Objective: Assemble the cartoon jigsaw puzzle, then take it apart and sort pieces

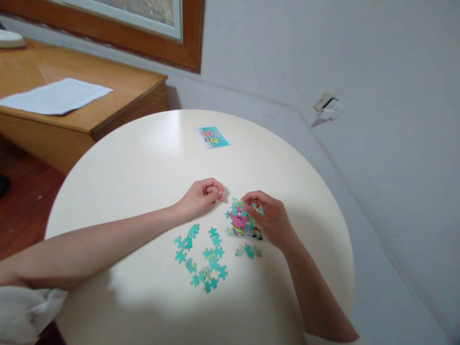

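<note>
A partly joined jigsaw block (240, 222) with a pink cartoon figure lies on the round cream table (143, 163). My right hand (270, 216) rests over the block's right side, its fingers pinched on a small puzzle piece at the block's top edge. My left hand (201, 196) lies on the table just left of the block, fingers curled shut; what they hold, if anything, is hidden. Several loose teal pieces (206, 261) are scattered in front of both hands, with a few more pieces (248, 250) below the block.
A small picture card (212, 136) lies at the table's far side. A wooden desk (118, 103) with a white sheet (57, 96) stands at the left. A grey wall runs behind, with a wall socket (328, 107) and a framed picture (179, 48).
</note>
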A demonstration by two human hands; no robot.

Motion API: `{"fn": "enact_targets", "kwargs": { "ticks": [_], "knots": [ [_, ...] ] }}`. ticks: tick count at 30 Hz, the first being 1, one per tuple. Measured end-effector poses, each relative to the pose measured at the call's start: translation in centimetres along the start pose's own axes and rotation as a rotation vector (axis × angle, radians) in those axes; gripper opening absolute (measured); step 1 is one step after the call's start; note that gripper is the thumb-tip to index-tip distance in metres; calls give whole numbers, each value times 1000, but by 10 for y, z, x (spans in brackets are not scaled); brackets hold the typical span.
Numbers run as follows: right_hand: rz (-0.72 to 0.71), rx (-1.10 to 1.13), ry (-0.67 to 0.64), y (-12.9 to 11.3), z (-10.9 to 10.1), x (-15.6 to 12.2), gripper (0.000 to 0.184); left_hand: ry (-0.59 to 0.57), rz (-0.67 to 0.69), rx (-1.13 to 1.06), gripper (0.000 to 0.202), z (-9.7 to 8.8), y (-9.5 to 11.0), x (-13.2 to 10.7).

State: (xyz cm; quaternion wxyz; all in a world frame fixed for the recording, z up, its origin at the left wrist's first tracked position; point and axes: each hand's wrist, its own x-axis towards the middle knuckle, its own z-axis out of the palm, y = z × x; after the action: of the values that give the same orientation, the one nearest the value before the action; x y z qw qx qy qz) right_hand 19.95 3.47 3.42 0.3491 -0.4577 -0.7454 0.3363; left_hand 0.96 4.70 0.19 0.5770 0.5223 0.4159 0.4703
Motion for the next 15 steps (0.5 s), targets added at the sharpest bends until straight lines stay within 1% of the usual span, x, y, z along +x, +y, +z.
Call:
{"fn": "enact_targets", "kwargs": {
  "ticks": [3,5,8,11,13,15],
  "knots": [
    [1,-11,59,15,-9,14,11,-29,48,121,10,1,-1,-2],
    [20,-12,70,26,-11,22,13,-85,117,239,15,1,-1,-6],
    [58,29,69,39,-9,27,16,-223,316,433,18,2,4,-12],
    [84,51,42,50,-3,26,17,-419,514,593,21,3,7,-18],
    [79,39,32,54,1,24,16,-520,583,691,26,4,6,-20],
    [65,26,32,55,3,22,16,-570,602,785,30,5,4,-21]
  ]
}}
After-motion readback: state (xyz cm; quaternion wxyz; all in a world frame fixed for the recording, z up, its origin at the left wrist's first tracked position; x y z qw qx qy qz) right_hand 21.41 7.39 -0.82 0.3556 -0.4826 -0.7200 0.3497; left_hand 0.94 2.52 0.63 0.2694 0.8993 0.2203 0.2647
